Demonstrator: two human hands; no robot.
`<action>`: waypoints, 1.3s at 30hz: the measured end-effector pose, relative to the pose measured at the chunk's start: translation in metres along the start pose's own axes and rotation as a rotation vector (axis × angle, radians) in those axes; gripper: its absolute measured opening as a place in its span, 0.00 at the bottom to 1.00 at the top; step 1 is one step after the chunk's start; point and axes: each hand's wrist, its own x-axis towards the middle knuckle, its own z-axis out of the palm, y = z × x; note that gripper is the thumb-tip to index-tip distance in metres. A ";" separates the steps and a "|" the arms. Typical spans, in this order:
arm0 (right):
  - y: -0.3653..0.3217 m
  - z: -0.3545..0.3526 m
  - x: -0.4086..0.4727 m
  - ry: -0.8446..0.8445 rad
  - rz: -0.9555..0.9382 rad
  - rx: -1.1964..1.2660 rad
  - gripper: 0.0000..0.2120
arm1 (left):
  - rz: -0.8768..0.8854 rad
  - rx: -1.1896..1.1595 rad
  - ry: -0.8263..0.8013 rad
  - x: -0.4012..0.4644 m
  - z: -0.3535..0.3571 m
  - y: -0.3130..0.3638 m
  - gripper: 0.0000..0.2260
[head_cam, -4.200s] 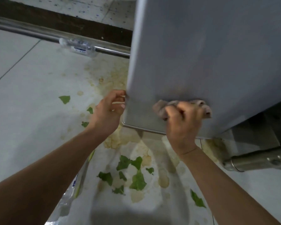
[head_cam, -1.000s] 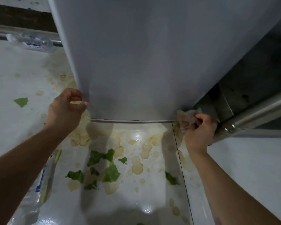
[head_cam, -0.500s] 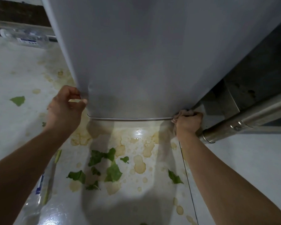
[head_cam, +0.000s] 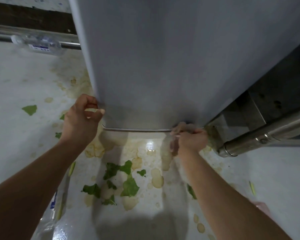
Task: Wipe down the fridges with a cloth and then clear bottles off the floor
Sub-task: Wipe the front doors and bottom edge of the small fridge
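Both arms outstretched, left hand (head_cam: 81, 118) and right hand (head_cam: 191, 140) fingers curled.

My fridge (head_cam: 171, 66) door shows a smooth, satin grey painted-metal face, dully reflective near its lower edge, finished with a thin bright metal trim strip (head_cam: 137, 129). The cloth (head_cam: 181, 126) bunched in my right hand (head_cam: 191, 141) looks soft, crumpled and matt, a pale pinkish fabric. The floor (head_cam: 16, 135) is glossy white tile, wet-looking, with a hard glare spot and yellowish dried stains. A clear plastic bottle (head_cam: 38, 43) with a paper-like label lies against a brushed steel rail (head_cam: 0, 34). At right, a polished steel tube (head_cam: 249, 141) gleams beside dull, smudged sheet metal (head_cam: 249, 108). The leaf scraps (head_cam: 128, 186) look limp and matt.
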 end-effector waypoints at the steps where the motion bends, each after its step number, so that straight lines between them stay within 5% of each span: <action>1: -0.002 -0.007 0.007 0.010 0.020 -0.003 0.05 | 0.007 0.001 -0.009 0.000 0.000 -0.001 0.05; 6: -0.012 0.008 0.012 0.159 -0.033 0.502 0.17 | 0.046 -0.005 -0.049 0.005 -0.002 -0.004 0.06; 9: -0.003 0.024 0.002 0.137 0.049 0.353 0.11 | 0.052 -0.038 -0.074 0.008 -0.004 -0.009 0.06; 13: 0.009 0.047 -0.012 0.146 0.097 0.490 0.05 | 0.066 -0.022 -0.098 0.009 -0.007 -0.011 0.06; 20: 0.008 0.098 -0.071 0.051 0.186 0.629 0.13 | 0.042 0.034 -0.140 0.012 -0.014 -0.006 0.06; 24: -0.003 0.118 -0.107 0.005 0.251 0.597 0.07 | 0.043 0.018 -0.218 0.013 -0.022 -0.012 0.10; 30: 0.016 0.148 -0.139 -0.151 0.080 0.127 0.06 | 0.134 0.033 -0.439 0.010 -0.040 -0.018 0.24; 39: -0.017 0.098 -0.172 -0.480 -0.431 -0.413 0.08 | 0.044 0.359 -0.436 -0.013 -0.073 -0.031 0.22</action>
